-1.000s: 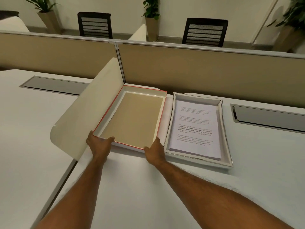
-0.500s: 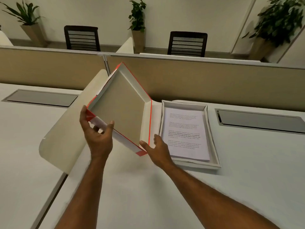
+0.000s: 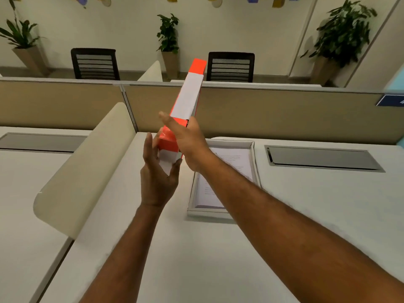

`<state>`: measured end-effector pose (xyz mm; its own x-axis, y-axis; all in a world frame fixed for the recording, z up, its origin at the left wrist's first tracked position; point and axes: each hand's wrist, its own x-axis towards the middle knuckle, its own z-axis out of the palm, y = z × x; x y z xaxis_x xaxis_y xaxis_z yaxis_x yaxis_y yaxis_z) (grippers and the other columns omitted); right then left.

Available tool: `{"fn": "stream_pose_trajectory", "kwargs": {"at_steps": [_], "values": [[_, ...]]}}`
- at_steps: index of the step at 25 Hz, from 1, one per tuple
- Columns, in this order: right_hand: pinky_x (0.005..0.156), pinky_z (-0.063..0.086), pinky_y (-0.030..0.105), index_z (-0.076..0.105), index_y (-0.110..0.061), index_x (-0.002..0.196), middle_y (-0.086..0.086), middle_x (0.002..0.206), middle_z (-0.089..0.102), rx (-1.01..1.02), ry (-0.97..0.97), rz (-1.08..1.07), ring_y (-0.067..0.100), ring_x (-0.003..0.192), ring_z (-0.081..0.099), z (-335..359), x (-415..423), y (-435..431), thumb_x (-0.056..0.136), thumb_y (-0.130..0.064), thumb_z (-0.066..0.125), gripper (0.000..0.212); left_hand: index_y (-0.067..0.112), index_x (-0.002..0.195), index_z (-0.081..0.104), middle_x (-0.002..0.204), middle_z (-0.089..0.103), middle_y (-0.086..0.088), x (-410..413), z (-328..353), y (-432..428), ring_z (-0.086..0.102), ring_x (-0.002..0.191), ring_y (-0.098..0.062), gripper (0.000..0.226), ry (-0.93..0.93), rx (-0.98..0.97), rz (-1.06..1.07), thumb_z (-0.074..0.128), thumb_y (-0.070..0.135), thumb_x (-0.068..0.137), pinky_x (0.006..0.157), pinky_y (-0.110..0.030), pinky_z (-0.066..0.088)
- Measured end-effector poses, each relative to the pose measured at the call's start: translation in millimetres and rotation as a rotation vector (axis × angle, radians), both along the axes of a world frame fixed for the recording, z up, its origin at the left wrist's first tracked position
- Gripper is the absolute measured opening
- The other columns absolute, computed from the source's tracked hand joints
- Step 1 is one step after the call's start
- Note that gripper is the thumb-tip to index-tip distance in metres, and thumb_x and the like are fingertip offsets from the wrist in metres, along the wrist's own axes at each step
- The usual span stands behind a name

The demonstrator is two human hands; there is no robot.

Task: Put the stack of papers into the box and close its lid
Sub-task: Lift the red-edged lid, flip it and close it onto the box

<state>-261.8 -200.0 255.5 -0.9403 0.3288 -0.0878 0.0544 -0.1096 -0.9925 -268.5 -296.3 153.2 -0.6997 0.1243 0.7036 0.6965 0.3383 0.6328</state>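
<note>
The lid (image 3: 188, 99), white with orange corners, is raised off the desk and stands on edge, so I see only its narrow side. My left hand (image 3: 158, 171) holds its near corner from below and the left. My right hand (image 3: 185, 141) presses on the lid's right side with fingers stretched out. The white box (image 3: 256, 162) lies flat on the desk to the right, under my right forearm. The stack of printed papers (image 3: 236, 160) rests inside it, partly hidden by that arm.
A cream curved divider (image 3: 87, 169) stands on the desk seam at left. A beige partition (image 3: 284, 114) runs along the desk's far edge. Grey cable hatches (image 3: 323, 158) are set in the desk on both sides. Chairs and plants stand beyond.
The lid lay flat on the desk with its open side up; both hands have lifted it and swung it up onto its edge, above the box's left side. The view has tilted up.
</note>
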Motion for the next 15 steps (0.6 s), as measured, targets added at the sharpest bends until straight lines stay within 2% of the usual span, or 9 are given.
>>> {"fn": "stream_pose_trajectory", "kwargs": {"at_steps": [2,6,8,11,13,15], "values": [[0.098,0.052,0.047,0.041,-0.020,0.135,0.005,0.130,0.056,0.018,-0.020,-0.094,0.027,0.117,0.057,-7,6,7,0.083,-0.040,0.071,0.064,0.025,0.149,0.001,0.144,0.048,-0.017,4,-5,8,0.055,0.123,-0.026,0.104,-0.018,-0.039,-0.017,0.077,0.014,0.079,0.100,-0.012,0.035],[0.097,0.053,0.045,0.047,-0.013,0.131,0.009,0.129,0.060,-0.067,0.009,-0.173,0.029,0.115,0.060,-14,17,28,0.086,-0.022,0.070,0.051,0.026,0.150,0.013,0.155,0.031,0.001,5,-15,17,0.045,0.130,-0.011,0.097,-0.046,-0.081,-0.083,0.077,0.030,0.078,0.100,-0.021,0.041],[0.096,0.054,0.044,0.050,-0.012,0.127,0.009,0.127,0.061,-0.116,0.003,-0.194,0.029,0.114,0.061,-18,22,35,0.086,-0.016,0.070,0.046,0.028,0.150,0.019,0.158,0.027,0.003,2,-21,17,0.043,0.136,-0.014,0.097,-0.113,-0.095,-0.176,0.078,0.043,0.075,0.101,-0.028,0.046],[0.082,0.056,0.036,0.054,-0.011,0.114,0.008,0.110,0.063,-0.277,0.014,-0.208,0.024,0.098,0.063,-23,29,49,0.084,-0.005,0.069,0.034,0.039,0.148,0.024,0.157,0.029,0.007,1,-33,12,0.042,0.137,-0.012,0.088,-0.208,-0.069,-0.232,0.070,0.058,0.075,0.102,-0.022,0.043],[0.070,0.054,0.031,0.059,-0.007,0.108,0.009,0.098,0.065,-0.408,0.031,-0.227,0.020,0.083,0.063,-24,33,65,0.083,0.003,0.066,0.028,0.030,0.145,0.036,0.152,0.039,0.002,-5,-44,8,0.044,0.134,-0.012,0.075,-0.352,-0.016,-0.083,0.050,0.069,0.082,0.101,-0.021,0.038],[0.072,0.054,0.032,0.060,-0.006,0.112,0.010,0.100,0.066,-0.494,0.025,-0.231,0.020,0.084,0.063,-28,39,82,0.084,0.004,0.065,0.030,0.016,0.141,0.043,0.145,0.048,-0.010,-17,-55,1,0.048,0.128,-0.025,0.079,-0.696,0.003,0.113,0.029,0.072,0.087,0.095,-0.029,0.036]]}}
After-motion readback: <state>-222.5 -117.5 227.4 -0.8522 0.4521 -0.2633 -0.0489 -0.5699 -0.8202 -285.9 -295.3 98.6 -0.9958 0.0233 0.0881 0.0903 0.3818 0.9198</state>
